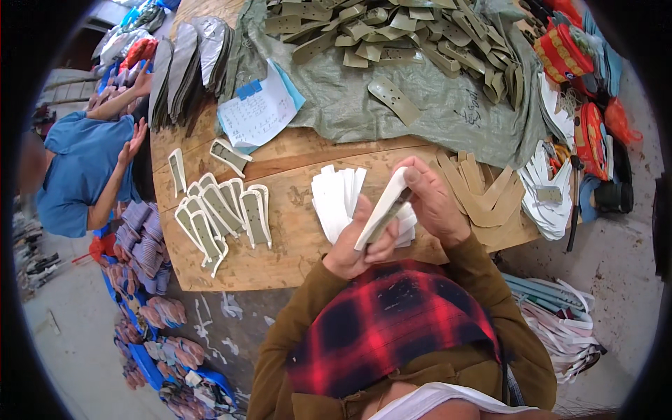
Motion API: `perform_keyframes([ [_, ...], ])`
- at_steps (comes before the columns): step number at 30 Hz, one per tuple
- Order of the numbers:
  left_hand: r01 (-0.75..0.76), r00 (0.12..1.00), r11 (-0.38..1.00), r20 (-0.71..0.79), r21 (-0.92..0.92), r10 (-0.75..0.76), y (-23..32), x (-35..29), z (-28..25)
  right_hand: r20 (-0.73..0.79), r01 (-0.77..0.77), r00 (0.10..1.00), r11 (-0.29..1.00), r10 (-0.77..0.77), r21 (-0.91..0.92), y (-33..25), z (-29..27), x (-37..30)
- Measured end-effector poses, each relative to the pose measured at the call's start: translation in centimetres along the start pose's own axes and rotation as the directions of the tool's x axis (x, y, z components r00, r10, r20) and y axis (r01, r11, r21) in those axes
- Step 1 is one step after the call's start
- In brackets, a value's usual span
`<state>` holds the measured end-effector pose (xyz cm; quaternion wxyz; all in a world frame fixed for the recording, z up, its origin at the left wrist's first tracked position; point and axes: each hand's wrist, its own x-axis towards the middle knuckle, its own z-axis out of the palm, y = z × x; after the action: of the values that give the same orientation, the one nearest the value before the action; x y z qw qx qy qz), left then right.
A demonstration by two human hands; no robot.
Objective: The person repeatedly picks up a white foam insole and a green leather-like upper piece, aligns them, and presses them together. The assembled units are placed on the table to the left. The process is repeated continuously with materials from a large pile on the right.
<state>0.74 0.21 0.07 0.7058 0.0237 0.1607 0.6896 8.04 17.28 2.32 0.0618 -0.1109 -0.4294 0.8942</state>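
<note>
Between my two hands, just above the table's near edge, is a curved olive plate with a white edge strip (383, 208). My left hand (348, 246) grips its lower end, fingers wrapped beneath. At the upper end, my right hand (435, 201) pinches the white strip with thumb and fingers. A fanned pile of white strips (329, 199) lies under and behind my hands. To the left sits a group of olive plates with white edging (222, 206), several of them overlapping. Tan V-shaped pieces (493, 199) lie just right of my right hand.
A heap of bare olive plates (392, 31) covers a green woven sheet (336, 105) at the back. Grey stacked pieces (183, 66) and a handwritten paper (259, 108) lie back left. White pieces (546, 210) hang at the right edge. A person in blue (87, 175) is at left.
</note>
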Motion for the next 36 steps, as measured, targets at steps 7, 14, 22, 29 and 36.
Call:
perform_keyframes([
  [7, 0.082, 0.975, 0.925, -0.224, 0.37, 0.004, 0.8, -0.4, 2.8, -0.164, -0.178, 0.977, 0.939, 0.134, -0.293, 0.2, 0.8, -0.1],
  [14, 0.056, 0.971, 0.92, -0.234, 0.387, 0.04, 0.6, -1.1, 2.0, -0.038, -0.286, 0.958, 0.935, 0.285, -0.21, -1.2, 1.4, -1.7],
  [22, 0.097, 0.962, 0.886, -0.271, 0.454, 0.034, 0.9, -1.7, 2.6, -0.047, -0.219, 0.973, 0.834, 0.226, -0.506, -0.3, -1.0, -0.9],
  [29, 0.007, 0.955, 0.934, -0.279, 0.358, 0.1, 0.7, -2.3, 2.2, 0.01, -0.144, 0.989, 0.977, 0.147, -0.159, 1.0, 2.0, -2.2],
  [36, 0.48, 0.46, -0.087, -0.165, 0.873, 0.873, 8.5, -11.8, 0.5, -0.018, 0.053, 0.995, 0.674, -0.099, -0.737, 0.3, -0.8, -2.1],
])
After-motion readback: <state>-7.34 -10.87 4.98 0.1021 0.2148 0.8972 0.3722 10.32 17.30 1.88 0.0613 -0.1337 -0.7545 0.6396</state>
